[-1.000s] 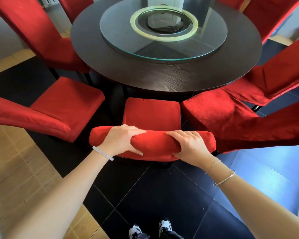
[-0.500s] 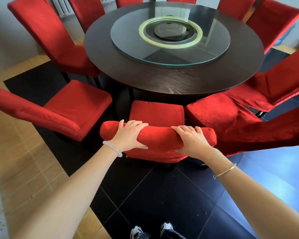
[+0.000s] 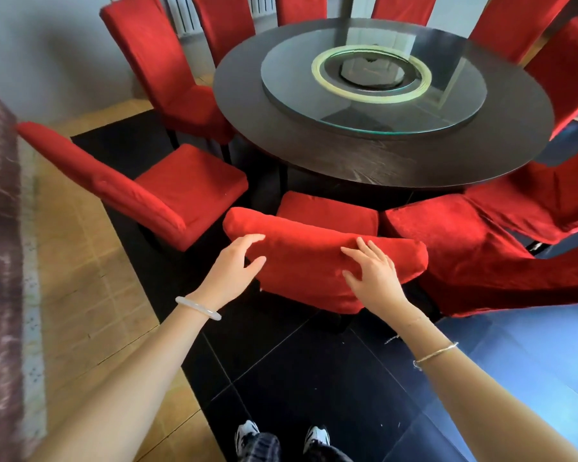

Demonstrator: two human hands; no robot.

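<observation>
Head | chair back (image 3: 306,261) under right hand (image 3: 374,278) | beside left hand (image 3: 231,271) | contact unclear

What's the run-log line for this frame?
chair: facing round table | left hand: open, at its back's left end | right hand: open, over its back | grip: none

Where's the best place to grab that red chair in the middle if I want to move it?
Grab the padded top of its backrest from behind, one hand near each end. That rounded edge faces you, and the seat points toward the table.
</observation>
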